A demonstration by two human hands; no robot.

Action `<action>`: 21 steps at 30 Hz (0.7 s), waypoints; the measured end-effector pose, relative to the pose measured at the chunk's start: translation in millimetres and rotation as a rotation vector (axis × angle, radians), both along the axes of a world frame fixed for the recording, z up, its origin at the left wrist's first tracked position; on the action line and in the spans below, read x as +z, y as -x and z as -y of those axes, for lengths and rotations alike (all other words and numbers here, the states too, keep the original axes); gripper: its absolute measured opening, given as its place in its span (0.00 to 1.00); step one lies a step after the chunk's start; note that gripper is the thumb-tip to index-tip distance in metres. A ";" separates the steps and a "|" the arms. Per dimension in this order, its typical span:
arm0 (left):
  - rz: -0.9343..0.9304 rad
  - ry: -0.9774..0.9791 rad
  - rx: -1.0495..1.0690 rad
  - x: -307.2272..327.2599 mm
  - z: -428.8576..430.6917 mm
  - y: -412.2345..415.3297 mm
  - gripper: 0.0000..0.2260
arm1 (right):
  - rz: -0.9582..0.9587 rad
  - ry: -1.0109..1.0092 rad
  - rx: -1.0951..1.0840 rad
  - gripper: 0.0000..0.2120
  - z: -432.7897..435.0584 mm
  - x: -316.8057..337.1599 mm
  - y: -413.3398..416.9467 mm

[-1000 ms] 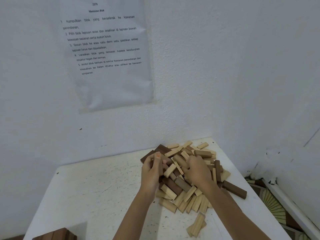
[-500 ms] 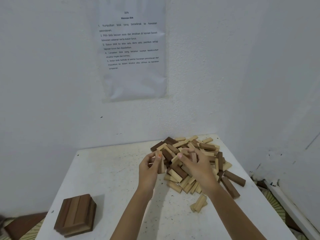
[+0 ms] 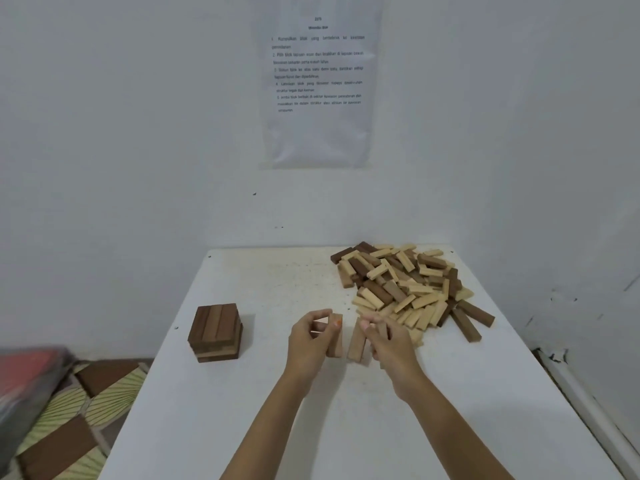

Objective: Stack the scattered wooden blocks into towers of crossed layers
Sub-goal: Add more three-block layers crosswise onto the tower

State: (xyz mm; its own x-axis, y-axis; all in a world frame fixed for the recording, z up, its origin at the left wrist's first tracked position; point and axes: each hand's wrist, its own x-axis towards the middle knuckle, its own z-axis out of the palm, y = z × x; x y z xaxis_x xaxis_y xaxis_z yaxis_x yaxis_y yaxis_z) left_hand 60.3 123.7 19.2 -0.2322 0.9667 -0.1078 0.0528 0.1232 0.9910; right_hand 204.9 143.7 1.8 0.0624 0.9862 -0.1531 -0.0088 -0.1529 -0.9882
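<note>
A heap of light and dark wooden blocks (image 3: 405,285) lies at the table's far right. A short tower of dark blocks in crossed layers (image 3: 215,332) stands at the table's left. Near the middle of the table, my left hand (image 3: 310,341) holds a light block (image 3: 335,337) upright. My right hand (image 3: 388,341) grips two or three light blocks (image 3: 356,339), also upright, right beside it. The bottoms of these blocks are at or just above the tabletop.
The white table (image 3: 277,410) sits in a corner of white walls, with a printed sheet (image 3: 317,81) taped above. Two dark blocks (image 3: 471,320) lie at the heap's right edge. Patterned floor (image 3: 69,410) and a red object (image 3: 31,368) are at the lower left.
Both hands have pulled back from the heap toward me, carrying light blocks to the table's middle. The camera has turned left, bringing the dark tower fully into view.
</note>
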 end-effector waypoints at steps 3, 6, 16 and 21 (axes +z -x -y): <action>-0.065 0.041 -0.014 -13.9 19.6 8.1 0.11 | 0.089 -0.006 0.062 0.04 14.8 -9.2 8.6; -0.115 0.090 -0.051 -24.4 29.7 14.5 0.14 | 0.167 0.011 0.079 0.03 23.2 -14.0 14.7; -0.336 0.047 -0.069 -37.8 36.8 20.8 0.16 | 0.284 0.049 0.073 0.10 30.9 -17.9 19.1; -0.297 0.010 -0.116 -37.5 42.0 30.2 0.14 | 0.080 0.147 -0.017 0.13 30.4 -17.8 8.1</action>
State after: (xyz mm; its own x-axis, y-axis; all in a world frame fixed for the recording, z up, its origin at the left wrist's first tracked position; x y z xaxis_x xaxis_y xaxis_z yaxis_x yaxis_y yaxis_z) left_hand 30.1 81.6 -18.4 -0.1435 0.9878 -0.0609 0.3541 0.1087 0.9289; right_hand 196.8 113.3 -16.0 0.0962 0.9522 -0.2899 0.0650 -0.2966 -0.9528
